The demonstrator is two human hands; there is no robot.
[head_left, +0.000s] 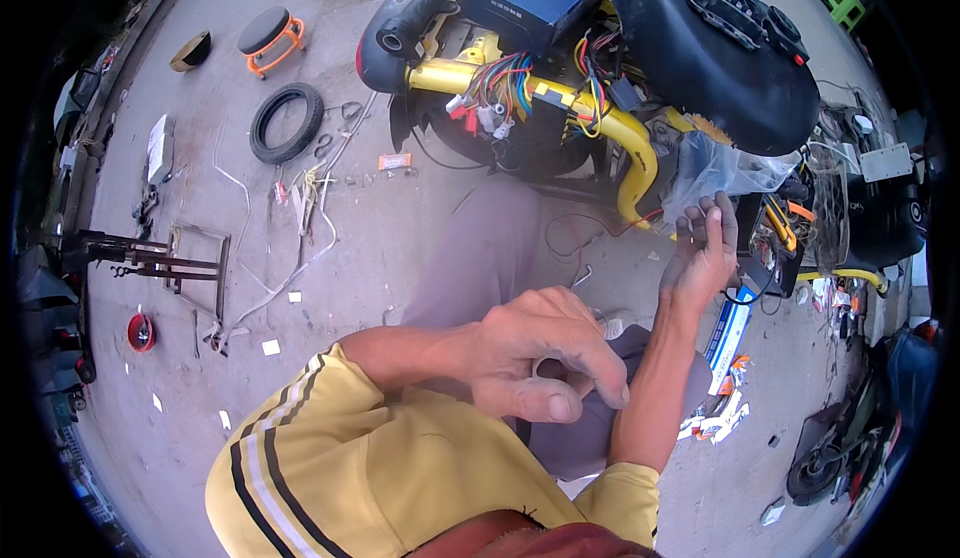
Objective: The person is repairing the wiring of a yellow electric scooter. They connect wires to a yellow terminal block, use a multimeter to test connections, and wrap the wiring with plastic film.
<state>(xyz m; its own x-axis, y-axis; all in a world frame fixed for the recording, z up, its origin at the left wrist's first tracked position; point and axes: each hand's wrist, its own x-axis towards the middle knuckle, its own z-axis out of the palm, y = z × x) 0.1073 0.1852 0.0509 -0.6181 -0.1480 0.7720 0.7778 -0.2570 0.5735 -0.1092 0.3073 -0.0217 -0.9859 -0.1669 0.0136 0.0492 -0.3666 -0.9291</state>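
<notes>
My left hand (545, 353) reaches across my lap, its fingers loosely bent with a gap between thumb and forefinger. No held thing shows there, and the forefinger's tip is close to my right forearm in the picture. My right hand (703, 253) is raised palm up, fingers spread and slightly curled, holding nothing visible. Just behind it lies a clear plastic bag (715, 178), beside a yellow-handled tool (780, 226). Ahead stands a scooter with a bent yellow frame tube (625, 143). Bundles of coloured wires and connectors (515, 88) hang from it.
A dark blue box (540, 3) rests on the scooter beside a black seat (715, 48). On the ground lie a tyre (287, 123), an orange-legged stool (270, 40), a metal frame (200, 270), a red pot (141, 332) and a blue-white carton (730, 338). Another two-wheeler (850, 448) stands right.
</notes>
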